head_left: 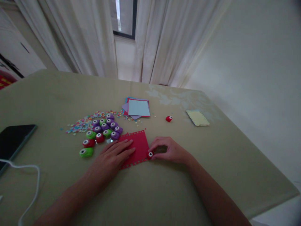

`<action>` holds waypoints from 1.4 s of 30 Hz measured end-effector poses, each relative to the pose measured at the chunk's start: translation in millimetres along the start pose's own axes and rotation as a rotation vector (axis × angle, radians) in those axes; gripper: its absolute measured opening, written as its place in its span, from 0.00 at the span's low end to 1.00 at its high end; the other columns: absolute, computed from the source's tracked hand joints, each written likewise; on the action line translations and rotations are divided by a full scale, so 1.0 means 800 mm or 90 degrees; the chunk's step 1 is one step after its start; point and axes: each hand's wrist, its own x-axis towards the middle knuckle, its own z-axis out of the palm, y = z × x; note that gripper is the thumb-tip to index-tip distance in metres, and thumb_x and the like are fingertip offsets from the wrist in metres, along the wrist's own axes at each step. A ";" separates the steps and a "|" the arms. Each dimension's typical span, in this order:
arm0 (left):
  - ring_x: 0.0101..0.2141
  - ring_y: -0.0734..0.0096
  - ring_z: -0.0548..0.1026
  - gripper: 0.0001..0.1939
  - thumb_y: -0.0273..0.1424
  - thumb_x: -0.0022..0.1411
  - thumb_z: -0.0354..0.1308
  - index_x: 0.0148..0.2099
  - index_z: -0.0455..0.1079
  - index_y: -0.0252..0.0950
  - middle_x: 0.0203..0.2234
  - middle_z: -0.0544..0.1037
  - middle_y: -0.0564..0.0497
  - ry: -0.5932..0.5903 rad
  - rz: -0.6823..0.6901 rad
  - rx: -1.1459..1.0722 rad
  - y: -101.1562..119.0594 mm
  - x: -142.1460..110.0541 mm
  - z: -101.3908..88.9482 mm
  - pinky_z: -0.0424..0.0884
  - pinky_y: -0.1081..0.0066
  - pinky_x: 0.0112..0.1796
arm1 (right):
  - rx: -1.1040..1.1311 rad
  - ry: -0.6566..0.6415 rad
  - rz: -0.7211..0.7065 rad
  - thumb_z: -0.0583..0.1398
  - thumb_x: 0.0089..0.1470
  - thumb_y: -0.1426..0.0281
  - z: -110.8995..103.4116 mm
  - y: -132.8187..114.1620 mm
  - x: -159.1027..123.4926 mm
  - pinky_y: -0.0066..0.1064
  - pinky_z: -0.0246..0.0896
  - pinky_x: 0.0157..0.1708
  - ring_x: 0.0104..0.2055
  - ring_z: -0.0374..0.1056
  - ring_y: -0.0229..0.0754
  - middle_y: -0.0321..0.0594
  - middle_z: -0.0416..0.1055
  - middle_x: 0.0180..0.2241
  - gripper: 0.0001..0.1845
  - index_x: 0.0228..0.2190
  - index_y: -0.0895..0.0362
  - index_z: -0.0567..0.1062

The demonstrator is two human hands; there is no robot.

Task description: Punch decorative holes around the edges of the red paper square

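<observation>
Under my left hand (pixel 117 152) lies a square of red paper (pixel 139 144), with small punched holes along its top and bottom edges. That hand is flat, its fingers spread over the sheet's left half. At the paper's lower right corner, my right hand (pixel 168 150) has thumb and fingers closed around a small red craft punch (pixel 150 154) with a white round top. Several more punches in purple, green and red, such as a green punch (pixel 86 152), cluster left of the paper. Another red punch (pixel 168 119) lies apart, beyond my right hand.
Colourful paper confetti (pixel 84 124) is scattered behind the punches. A stack of coloured paper squares (pixel 138 108) sits farther back, and pale yellow paper (pixel 198 118) lies to the right. At the left are a dark tablet or phone (pixel 14 138) and a white cable (pixel 37 185).
</observation>
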 end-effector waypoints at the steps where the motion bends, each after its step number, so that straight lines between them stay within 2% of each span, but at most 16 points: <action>1: 0.69 0.57 0.70 0.32 0.19 0.74 0.51 0.72 0.70 0.53 0.73 0.70 0.51 0.003 -0.002 -0.001 0.000 0.000 0.001 0.65 0.48 0.68 | 0.002 0.000 0.000 0.75 0.58 0.57 0.000 0.000 0.000 0.35 0.71 0.48 0.42 0.78 0.44 0.44 0.83 0.40 0.15 0.42 0.54 0.88; 13: 0.67 0.58 0.72 0.32 0.19 0.73 0.50 0.71 0.72 0.52 0.71 0.72 0.50 0.023 -0.002 -0.006 0.001 0.001 0.002 0.66 0.49 0.68 | 0.002 -0.003 0.002 0.75 0.59 0.58 0.000 -0.002 -0.001 0.35 0.70 0.48 0.43 0.78 0.44 0.43 0.83 0.40 0.15 0.42 0.54 0.88; 18: 0.68 0.58 0.71 0.31 0.20 0.74 0.50 0.71 0.72 0.51 0.71 0.72 0.49 0.033 0.001 -0.017 0.002 0.001 0.001 0.65 0.50 0.68 | -0.001 0.014 0.029 0.78 0.53 0.53 0.002 -0.001 0.001 0.36 0.67 0.46 0.42 0.75 0.45 0.42 0.80 0.40 0.21 0.40 0.54 0.85; 20: 0.68 0.57 0.71 0.32 0.19 0.73 0.51 0.71 0.72 0.51 0.71 0.72 0.49 0.026 0.002 -0.016 0.002 0.002 -0.001 0.66 0.49 0.68 | 0.031 0.075 0.043 0.77 0.52 0.49 0.002 -0.011 0.004 0.32 0.63 0.36 0.34 0.69 0.41 0.37 0.74 0.32 0.24 0.29 0.55 0.79; 22: 0.68 0.57 0.72 0.33 0.17 0.72 0.51 0.71 0.72 0.51 0.71 0.72 0.49 0.019 0.002 -0.011 0.003 0.003 -0.003 0.67 0.49 0.67 | 0.116 0.186 0.010 0.71 0.59 0.46 0.002 -0.031 0.008 0.31 0.51 0.27 0.24 0.56 0.36 0.30 0.60 0.22 0.33 0.20 0.54 0.66; 24: 0.67 0.56 0.72 0.33 0.17 0.71 0.52 0.70 0.72 0.51 0.71 0.72 0.50 0.016 0.001 -0.005 0.003 0.004 -0.003 0.67 0.49 0.67 | 0.229 0.308 -0.069 0.64 0.68 0.47 0.002 -0.061 0.011 0.32 0.42 0.23 0.19 0.42 0.35 0.26 0.45 0.17 0.38 0.17 0.52 0.55; 25: 0.67 0.56 0.72 0.33 0.17 0.71 0.52 0.70 0.72 0.51 0.71 0.72 0.50 0.017 0.000 -0.004 0.003 0.004 -0.002 0.68 0.48 0.66 | 0.278 0.350 -0.104 0.62 0.70 0.49 0.003 -0.077 0.012 0.33 0.40 0.22 0.18 0.38 0.34 0.26 0.41 0.17 0.38 0.17 0.52 0.52; 27: 0.67 0.56 0.72 0.33 0.17 0.71 0.52 0.70 0.72 0.51 0.71 0.72 0.50 0.023 -0.002 -0.007 0.003 0.004 0.000 0.68 0.48 0.66 | 0.302 0.370 -0.138 0.62 0.71 0.51 0.012 -0.099 0.014 0.34 0.38 0.22 0.17 0.35 0.33 0.26 0.39 0.16 0.39 0.17 0.52 0.50; 28: 0.67 0.56 0.72 0.33 0.17 0.71 0.52 0.70 0.72 0.51 0.71 0.72 0.50 0.028 -0.001 -0.010 0.003 0.004 0.001 0.67 0.49 0.67 | 0.281 0.352 -0.128 0.61 0.70 0.49 0.019 -0.104 0.016 0.34 0.37 0.22 0.17 0.35 0.33 0.26 0.39 0.17 0.39 0.17 0.52 0.49; 31: 0.67 0.57 0.72 0.32 0.17 0.72 0.52 0.70 0.73 0.51 0.71 0.72 0.49 0.042 0.001 -0.017 0.004 0.003 0.003 0.67 0.50 0.67 | 0.163 0.219 0.019 0.56 0.68 0.38 0.050 -0.090 0.020 0.34 0.34 0.22 0.19 0.38 0.34 0.28 0.43 0.17 0.41 0.17 0.51 0.51; 32: 0.67 0.57 0.73 0.32 0.18 0.72 0.52 0.70 0.73 0.50 0.70 0.73 0.49 0.044 0.003 -0.017 0.004 0.004 0.003 0.67 0.50 0.67 | 0.144 0.199 0.060 0.53 0.67 0.34 0.060 -0.080 0.022 0.34 0.33 0.21 0.19 0.38 0.34 0.28 0.43 0.17 0.42 0.17 0.51 0.50; 33: 0.66 0.56 0.73 0.32 0.18 0.72 0.52 0.70 0.73 0.50 0.70 0.73 0.48 0.044 0.006 -0.017 0.004 0.004 0.002 0.68 0.49 0.66 | 0.127 0.215 0.077 0.51 0.67 0.34 0.070 -0.069 0.023 0.34 0.34 0.21 0.19 0.38 0.34 0.28 0.42 0.17 0.42 0.17 0.51 0.50; 37: 0.66 0.52 0.73 0.32 0.17 0.71 0.53 0.70 0.73 0.49 0.70 0.73 0.48 0.037 0.010 -0.001 0.004 0.005 0.002 0.70 0.46 0.64 | 0.085 0.180 0.084 0.54 0.70 0.39 0.088 -0.040 0.027 0.34 0.37 0.23 0.20 0.41 0.34 0.28 0.44 0.18 0.39 0.18 0.51 0.52; 38: 0.66 0.51 0.73 0.32 0.17 0.70 0.53 0.70 0.73 0.49 0.70 0.73 0.48 0.037 0.009 0.003 0.004 0.005 0.002 0.70 0.46 0.64 | 0.112 0.200 0.066 0.54 0.70 0.40 0.089 -0.036 0.027 0.34 0.38 0.22 0.20 0.40 0.34 0.28 0.44 0.17 0.39 0.18 0.51 0.52; 42: 0.66 0.53 0.74 0.32 0.17 0.71 0.52 0.70 0.72 0.50 0.71 0.72 0.49 0.038 0.008 -0.003 0.003 0.004 0.003 0.69 0.47 0.65 | 0.197 0.365 -0.016 0.55 0.68 0.38 0.076 -0.026 0.020 0.34 0.39 0.22 0.19 0.40 0.35 0.27 0.43 0.17 0.40 0.17 0.50 0.51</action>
